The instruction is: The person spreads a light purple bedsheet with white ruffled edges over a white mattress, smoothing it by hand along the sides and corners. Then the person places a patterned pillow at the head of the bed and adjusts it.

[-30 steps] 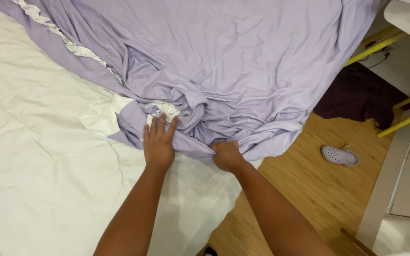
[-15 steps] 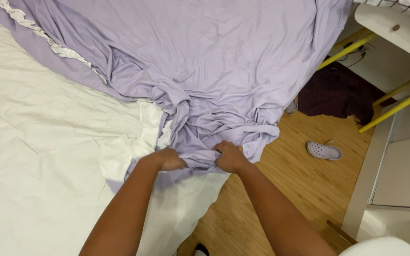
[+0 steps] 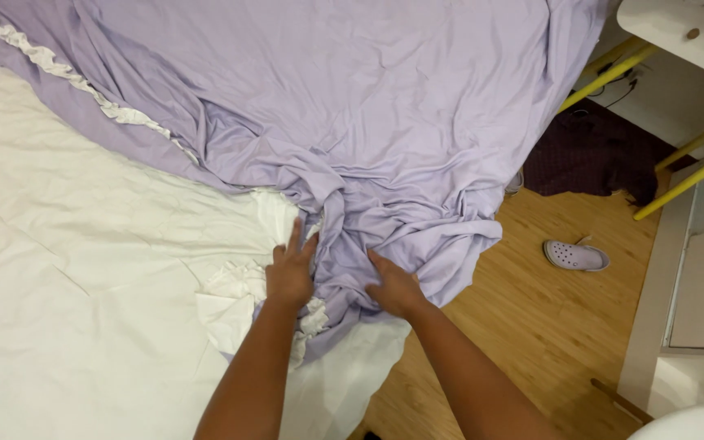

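A large lilac sheet (image 3: 352, 98) with a white ruffled edge (image 3: 50, 61) lies spread over a bed covered in white bedding (image 3: 67, 269). Its near end is bunched into folds at the bed's corner. My left hand (image 3: 291, 275) rests flat on the bunched edge, fingers spread, beside a crumpled white ruffle (image 3: 230, 285). My right hand (image 3: 395, 288) presses on the lilac folds just to the right, fingers stretched out over the cloth. Neither hand grips the fabric.
To the right is a wooden floor (image 3: 531, 326) with a pale clog (image 3: 576, 256) and a dark cloth (image 3: 596, 155) on it. A white piece of furniture with yellow legs (image 3: 686, 175) stands at the far right.
Both hands have let go of the gathered lilac cloth and now lie flat on it. The left hand has shifted up and opened its fingers.
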